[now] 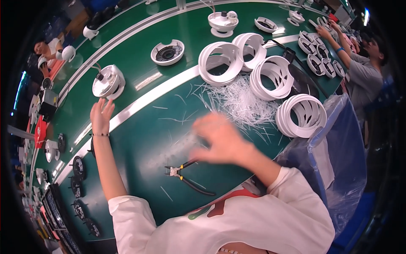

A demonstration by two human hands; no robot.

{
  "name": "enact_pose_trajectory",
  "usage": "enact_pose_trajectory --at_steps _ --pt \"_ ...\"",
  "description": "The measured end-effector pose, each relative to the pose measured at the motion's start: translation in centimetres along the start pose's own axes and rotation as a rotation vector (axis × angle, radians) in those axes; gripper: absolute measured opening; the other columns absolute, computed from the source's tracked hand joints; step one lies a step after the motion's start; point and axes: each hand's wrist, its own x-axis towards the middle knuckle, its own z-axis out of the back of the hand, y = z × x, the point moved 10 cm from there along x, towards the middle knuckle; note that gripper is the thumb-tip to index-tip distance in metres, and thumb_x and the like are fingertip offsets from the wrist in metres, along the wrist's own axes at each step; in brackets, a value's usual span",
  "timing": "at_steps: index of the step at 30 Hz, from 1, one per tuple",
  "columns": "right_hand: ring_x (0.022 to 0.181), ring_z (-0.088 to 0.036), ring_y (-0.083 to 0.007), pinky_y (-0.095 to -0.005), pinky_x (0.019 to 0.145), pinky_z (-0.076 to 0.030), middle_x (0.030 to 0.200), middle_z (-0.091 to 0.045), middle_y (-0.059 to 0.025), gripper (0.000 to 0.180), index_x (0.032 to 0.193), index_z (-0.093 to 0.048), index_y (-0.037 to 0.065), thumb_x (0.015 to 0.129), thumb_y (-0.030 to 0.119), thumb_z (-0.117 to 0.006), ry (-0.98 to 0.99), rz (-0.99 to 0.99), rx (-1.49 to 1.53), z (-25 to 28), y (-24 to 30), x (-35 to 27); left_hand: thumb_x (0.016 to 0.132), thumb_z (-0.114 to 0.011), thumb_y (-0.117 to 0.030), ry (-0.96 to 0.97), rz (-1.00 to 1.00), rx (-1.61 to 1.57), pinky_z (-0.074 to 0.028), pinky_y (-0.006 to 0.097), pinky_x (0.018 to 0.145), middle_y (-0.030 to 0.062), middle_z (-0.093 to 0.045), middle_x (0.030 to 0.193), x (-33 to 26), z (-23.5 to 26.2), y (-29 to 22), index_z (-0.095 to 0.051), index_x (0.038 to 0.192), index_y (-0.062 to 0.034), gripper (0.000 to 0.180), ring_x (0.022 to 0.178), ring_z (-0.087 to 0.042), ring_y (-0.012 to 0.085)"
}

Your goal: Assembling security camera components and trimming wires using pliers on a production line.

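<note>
My left hand (100,116) reaches over the table's rail with fingers stretched out. Its fingertips are just below a white dome-shaped unit (111,84) with wires on top; whether they touch it I cannot tell. Blurred by motion, my right hand (220,137) hovers above the green work table with thumb and fingers apart, and nothing shows in it. Below it lies a pair of side cutters (174,171) with black and yellow handles, jaws pointing left. Farther off is a heap of thin white plastic strips (243,101), with some scattered loosely towards the cutters.
Stacked white rings (301,116) surround the strips' right side. A blue bin (338,156) lined with clear plastic stands at right. Along the green conveyor sit a round white housing (168,53) and another domed unit (223,23). Black round parts (78,167) line the left edge. Co-workers (363,63) work beyond.
</note>
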Motion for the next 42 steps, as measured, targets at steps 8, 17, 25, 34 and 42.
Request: enact_pose_trajectory --at_steps 8,17,25,34,42 --pt "0.061 -0.059 -0.0250 -0.0331 0.057 -0.045 0.066 -0.061 -0.0125 0.038 0.072 -0.062 0.001 0.069 0.039 -0.064 -0.405 -0.319 -0.326 5.2 -12.3 8.4 0.076 -0.058 -0.014 -0.310 -0.638 1.347 -0.039 0.033 0.087 0.0147 -0.055 0.108 -5.4 11.1 -9.0 -0.049 0.112 -0.0060 0.038 0.102 -0.052 0.0273" --pt "0.054 -0.055 -0.0264 -0.0344 0.052 -0.043 0.062 -0.056 -0.0125 0.014 0.066 -0.057 0.001 0.074 0.013 -0.057 -0.400 -0.116 -0.182 6.2 -3.2 7.5 0.070 -0.064 -0.008 -0.241 -0.138 1.387 -0.046 0.030 0.073 0.0097 -0.061 0.092 -5.3 15.4 -4.4 -0.050 0.112 -0.0067 0.045 0.083 -0.059 0.0189" --pt "0.052 -0.048 -0.0230 -0.0320 0.050 -0.040 0.065 -0.046 -0.0089 0.011 0.074 -0.052 0.004 0.065 0.008 -0.056 0.515 0.441 -0.140 -9.6 11.1 -3.9 0.072 -0.057 0.002 0.056 -0.384 0.933 -0.047 0.025 0.071 0.0093 -0.057 0.094 -7.3 6.1 -6.8 -0.053 0.101 0.0019 0.029 0.083 -0.057 0.0158" --pt "0.119 -0.022 -0.0417 -0.0634 0.089 -0.022 0.131 -0.019 -0.0237 0.107 0.128 -0.024 0.003 0.046 0.044 -0.077 0.491 -0.032 -0.130 -8.5 7.3 -0.4 0.076 -0.056 0.000 0.244 -0.260 0.437 -0.047 0.022 0.067 0.0092 -0.050 0.105 -10.5 -0.6 -7.3 -0.049 0.106 0.0028 0.031 0.081 -0.057 0.0129" --pt "0.120 -0.023 -0.0413 -0.0572 0.095 -0.021 0.131 -0.019 -0.0250 0.113 0.131 -0.012 -0.001 0.048 0.039 -0.078 0.600 -0.164 -0.096 -9.4 6.7 -1.4 0.078 -0.056 -0.005 0.305 -0.185 0.209 -0.050 0.020 0.059 0.0079 -0.058 0.093 -11.3 -3.8 -5.6 -0.044 0.109 0.0019 0.034 0.078 -0.058 0.0106"
